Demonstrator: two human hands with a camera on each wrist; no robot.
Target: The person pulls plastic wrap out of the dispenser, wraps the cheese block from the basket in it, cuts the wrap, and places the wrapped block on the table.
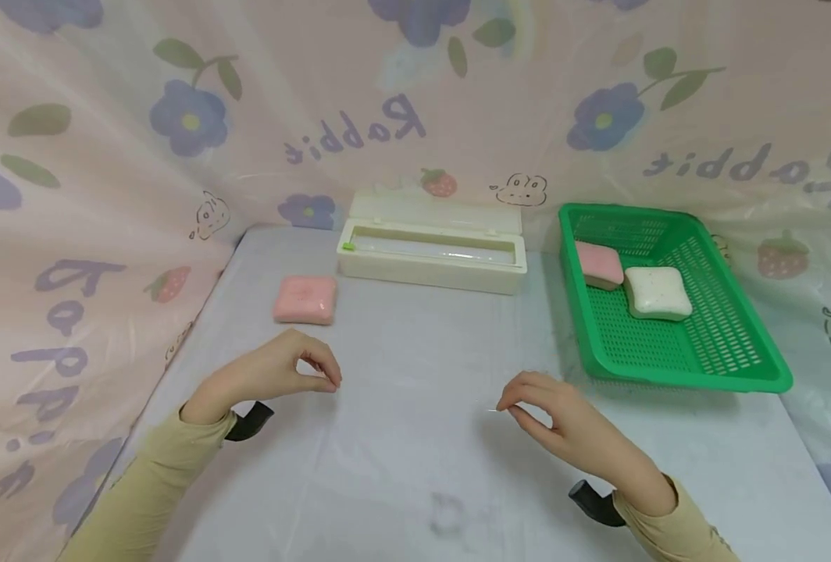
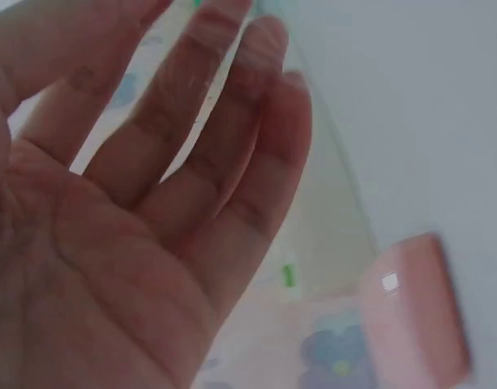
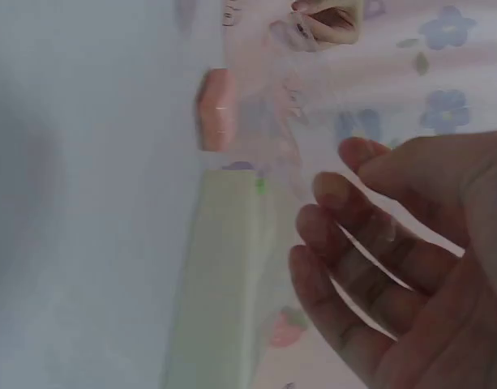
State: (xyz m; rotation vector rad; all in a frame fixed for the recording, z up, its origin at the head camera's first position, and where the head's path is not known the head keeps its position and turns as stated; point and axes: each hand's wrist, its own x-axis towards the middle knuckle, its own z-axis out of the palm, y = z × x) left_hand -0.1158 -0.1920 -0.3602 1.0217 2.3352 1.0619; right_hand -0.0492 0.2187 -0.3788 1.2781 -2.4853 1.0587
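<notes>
A thin clear sheet of plastic wrap stretches between my two hands above the table, barely visible from the head view. My left hand pinches one end between thumb and fingertips, just in front of a pink soap bar. The other end is pinched by my right hand, where a bright sliver of film shows at the fingertips. Behind them stands a cream plastic wrap dispenser box, its lid raised and a roll of film inside.
To the right is a green plastic basket holding a pink soap bar and a white soap bar. A patterned curtain hangs along the back and sides of the white table.
</notes>
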